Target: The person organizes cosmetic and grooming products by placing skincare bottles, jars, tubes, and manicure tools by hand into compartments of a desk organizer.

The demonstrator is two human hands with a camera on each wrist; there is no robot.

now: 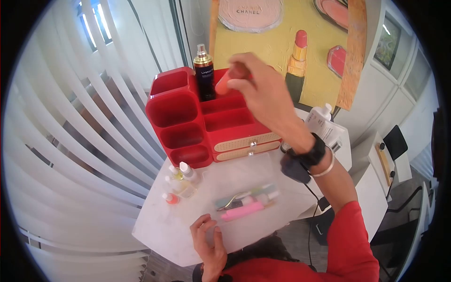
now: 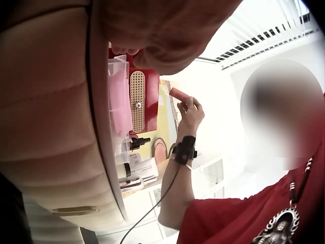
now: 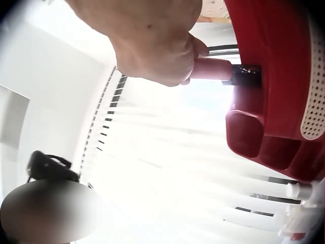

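The right hand (image 1: 265, 89) pinches a small pink-orange tube (image 1: 222, 84) above the back of the red organizer (image 1: 174, 110), beside a dark spray bottle (image 1: 205, 77). In the right wrist view the pink tube (image 3: 213, 68) sticks out from the fingers of the right hand (image 3: 157, 46). At the front of the table, the left hand (image 1: 210, 244) rests with bent, spread fingers at the near left edge of a clear plastic tray (image 1: 230, 235). The tray holds a pink tube (image 1: 242, 211) and other small items.
Several small dropper bottles (image 1: 188, 171) stand left of the tray. A white pump bottle (image 1: 321, 115) and a squeeze tube (image 1: 331, 131) are right of the organizer. Behind stands a painting (image 1: 263, 47) of makeup. Vertical blinds (image 1: 94, 141) hang on the left.
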